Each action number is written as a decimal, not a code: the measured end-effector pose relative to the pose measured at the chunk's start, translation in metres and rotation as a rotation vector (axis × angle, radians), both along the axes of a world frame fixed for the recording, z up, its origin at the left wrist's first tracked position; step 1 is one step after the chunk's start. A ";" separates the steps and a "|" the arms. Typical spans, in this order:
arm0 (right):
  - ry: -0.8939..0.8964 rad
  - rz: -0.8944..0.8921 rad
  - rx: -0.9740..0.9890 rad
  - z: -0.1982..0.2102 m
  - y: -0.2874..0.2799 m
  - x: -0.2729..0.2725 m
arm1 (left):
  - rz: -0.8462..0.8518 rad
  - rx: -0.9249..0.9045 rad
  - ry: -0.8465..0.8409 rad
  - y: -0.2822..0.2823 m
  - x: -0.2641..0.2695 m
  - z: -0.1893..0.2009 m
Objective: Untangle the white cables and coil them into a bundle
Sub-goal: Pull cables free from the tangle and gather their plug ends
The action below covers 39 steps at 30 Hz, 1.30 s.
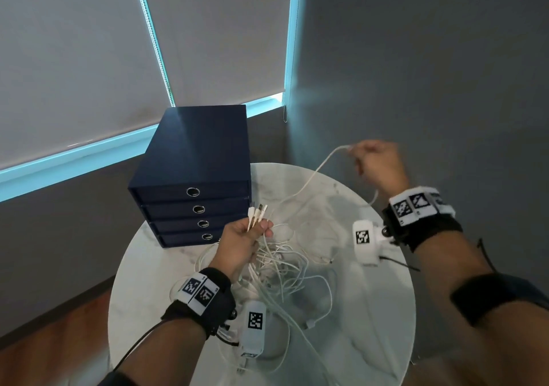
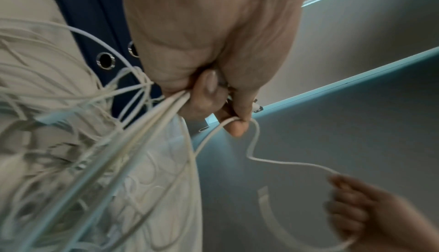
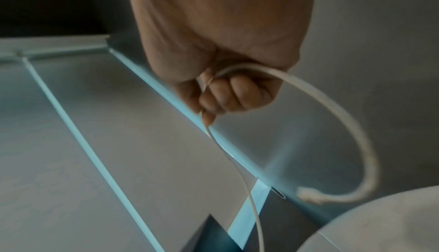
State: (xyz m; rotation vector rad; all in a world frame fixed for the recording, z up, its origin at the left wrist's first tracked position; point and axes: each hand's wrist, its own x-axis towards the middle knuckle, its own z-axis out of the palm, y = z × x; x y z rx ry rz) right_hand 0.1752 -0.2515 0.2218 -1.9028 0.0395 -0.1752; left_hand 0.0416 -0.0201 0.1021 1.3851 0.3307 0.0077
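White cables [image 1: 282,270] hang tangled from left hand [image 1: 242,244]; right hand [image 1: 378,163] lifts one.

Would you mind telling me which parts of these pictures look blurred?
Head view: the right hand is smeared, the left hand sharp. Left wrist view: the cable tangle streaks. Right wrist view: the pulled cable and window frame are soft.

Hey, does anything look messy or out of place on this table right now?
Yes: the white cables lie in a tangled heap on the round table, uncoiled. The left hand holds several plug ends; the right hand pulls one strand.
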 end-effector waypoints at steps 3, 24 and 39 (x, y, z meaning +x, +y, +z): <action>0.169 0.288 -0.092 -0.034 0.025 -0.026 | -0.003 0.005 -0.026 -0.001 0.007 0.010; 0.321 0.590 0.252 -0.071 0.084 -0.080 | 0.056 -0.691 0.285 -0.008 -0.002 0.007; 0.824 0.604 -0.029 -0.132 -0.056 -0.068 | 0.342 -0.804 0.173 0.057 0.033 0.009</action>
